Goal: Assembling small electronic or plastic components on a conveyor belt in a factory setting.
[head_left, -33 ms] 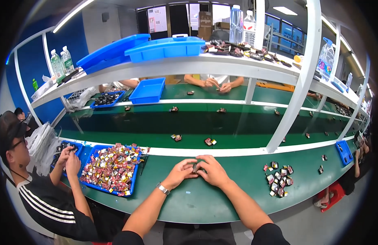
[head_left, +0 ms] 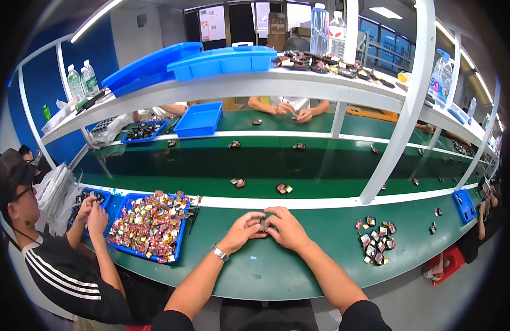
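Green table (head_left: 244,281), white frame (head_left: 398,116), blue trays (head_left: 198,121).
Heaped parts (head_left: 147,226) mix red, white and yellow; the loose pile (head_left: 379,243) shows black, red and white. Watch (head_left: 219,253) silver, wearer's sleeves (head_left: 365,317) black, co-worker's shirt (head_left: 67,287) black with white stripes, stool (head_left: 452,262) red, left wall (head_left: 95,49) blue, bottle cap (head_left: 443,54) blue.

1. Small part (head_left: 262,224) between left hand (head_left: 241,233) and right hand (head_left: 288,230): mostly covered by them; I cannot read its shape.
2. Left of the hands, heaped pieces (head_left: 147,225) bury the blue tray's (head_left: 182,236) floor.
3. Beyond the hands, the shelf (head_left: 238,88) hides most of a co-worker (head_left: 316,110) from me.
4. Black sleeves (head_left: 365,316), behind the hands: cut by lower edge.
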`<state>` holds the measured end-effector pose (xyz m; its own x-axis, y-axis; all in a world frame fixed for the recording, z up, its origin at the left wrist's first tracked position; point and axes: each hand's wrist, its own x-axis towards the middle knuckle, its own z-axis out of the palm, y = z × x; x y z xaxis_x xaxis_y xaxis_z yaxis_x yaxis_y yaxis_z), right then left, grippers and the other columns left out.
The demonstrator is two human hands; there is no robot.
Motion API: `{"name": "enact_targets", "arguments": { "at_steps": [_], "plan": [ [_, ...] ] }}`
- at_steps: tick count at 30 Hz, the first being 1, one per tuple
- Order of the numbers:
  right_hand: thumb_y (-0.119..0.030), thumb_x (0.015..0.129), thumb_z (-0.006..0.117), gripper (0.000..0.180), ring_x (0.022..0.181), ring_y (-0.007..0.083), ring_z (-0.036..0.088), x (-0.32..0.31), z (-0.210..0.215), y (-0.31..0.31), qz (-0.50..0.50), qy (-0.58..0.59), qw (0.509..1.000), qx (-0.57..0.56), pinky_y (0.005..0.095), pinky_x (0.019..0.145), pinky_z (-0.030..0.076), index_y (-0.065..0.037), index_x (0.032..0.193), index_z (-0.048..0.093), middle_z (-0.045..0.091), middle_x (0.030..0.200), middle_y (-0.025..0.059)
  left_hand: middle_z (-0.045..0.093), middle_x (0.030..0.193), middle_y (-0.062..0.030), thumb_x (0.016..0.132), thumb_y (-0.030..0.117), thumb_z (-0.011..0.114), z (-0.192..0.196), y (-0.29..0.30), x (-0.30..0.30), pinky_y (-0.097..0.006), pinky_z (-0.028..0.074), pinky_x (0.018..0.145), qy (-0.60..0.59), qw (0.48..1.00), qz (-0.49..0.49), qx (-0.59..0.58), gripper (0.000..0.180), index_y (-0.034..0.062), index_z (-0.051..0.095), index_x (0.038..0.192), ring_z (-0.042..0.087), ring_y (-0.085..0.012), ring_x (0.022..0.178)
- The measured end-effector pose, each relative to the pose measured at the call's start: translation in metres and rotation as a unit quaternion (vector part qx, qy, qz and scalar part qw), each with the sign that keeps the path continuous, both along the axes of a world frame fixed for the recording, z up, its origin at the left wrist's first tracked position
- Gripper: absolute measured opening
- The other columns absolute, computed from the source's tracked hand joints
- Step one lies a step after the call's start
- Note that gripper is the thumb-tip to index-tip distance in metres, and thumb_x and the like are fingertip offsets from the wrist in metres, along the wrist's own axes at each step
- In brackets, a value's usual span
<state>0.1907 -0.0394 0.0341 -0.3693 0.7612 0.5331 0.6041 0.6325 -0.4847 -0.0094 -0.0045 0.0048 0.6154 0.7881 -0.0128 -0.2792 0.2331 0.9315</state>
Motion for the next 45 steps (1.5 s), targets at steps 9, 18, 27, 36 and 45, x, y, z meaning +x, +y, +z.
{"name": "enact_targets", "arguments": {
  "at_steps": [9, 18, 27, 36, 45],
  "plan": [
    [-0.010, 0.079, 0.069, 0.011, 0.118, 0.0305, 0.052, -0.001, -0.010, 0.001, -0.023, 0.047, 0.999, -0.008, 0.0398, 0.099, 0.044, -0.005, 0.089, 0.070, 0.059, 0.120, 0.0107, 0.056, 0.125, -0.0123, 0.093, 0.003, 0.056, 0.003, 0.004, 0.003, -0.036, 0.055, 0.094, 0.003, 1.000, -0.015, 0.025, 0.042, 0.0021, 0.044, 0.133, 0.061, -0.0202, 0.110],
    [-0.012, 0.081, 0.067, 0.012, 0.120, 0.0303, 0.050, -0.003, -0.007, -0.004, 0.009, 0.076, 0.996, -0.046, 0.0395, 0.100, 0.043, -0.007, 0.091, 0.070, 0.058, 0.123, 0.0092, 0.057, 0.121, -0.0117, 0.096, 0.002, 0.051, 0.004, -0.002, 0.001, -0.037, 0.055, 0.095, 0.010, 0.999, -0.011, 0.032, 0.034, 0.0017, 0.045, 0.129, 0.061, -0.0196, 0.110],
    [-0.010, 0.079, 0.070, 0.009, 0.114, 0.0277, 0.054, -0.011, -0.010, -0.007, -0.063, 0.116, 0.991, -0.017, 0.0367, 0.088, 0.050, -0.007, 0.088, 0.069, 0.061, 0.119, 0.0078, 0.060, 0.118, -0.0119, 0.099, 0.010, 0.052, 0.000, 0.001, 0.003, -0.040, 0.053, 0.096, -0.033, 0.999, -0.002, -0.007, 0.027, 0.0038, 0.046, 0.125, 0.062, -0.0204, 0.109],
    [-0.008, 0.080, 0.069, 0.013, 0.112, 0.0282, 0.055, -0.019, -0.016, -0.007, -0.068, 0.137, 0.988, 0.001, 0.0370, 0.090, 0.049, -0.007, 0.092, 0.071, 0.062, 0.117, 0.0080, 0.059, 0.124, -0.0147, 0.100, 0.011, 0.049, -0.003, 0.001, 0.003, -0.039, 0.053, 0.095, -0.036, 0.999, 0.001, -0.008, 0.026, 0.0038, 0.046, 0.124, 0.062, -0.0211, 0.110],
    [-0.006, 0.079, 0.071, 0.016, 0.112, 0.0282, 0.056, -0.022, -0.020, -0.008, -0.087, 0.158, 0.983, -0.023, 0.0381, 0.092, 0.049, -0.008, 0.095, 0.073, 0.063, 0.117, 0.0073, 0.059, 0.121, -0.0135, 0.101, 0.010, 0.048, -0.003, 0.000, 0.004, -0.038, 0.053, 0.096, -0.041, 0.999, 0.006, -0.002, 0.026, 0.0032, 0.046, 0.125, 0.061, -0.0201, 0.111]
  ]
}}
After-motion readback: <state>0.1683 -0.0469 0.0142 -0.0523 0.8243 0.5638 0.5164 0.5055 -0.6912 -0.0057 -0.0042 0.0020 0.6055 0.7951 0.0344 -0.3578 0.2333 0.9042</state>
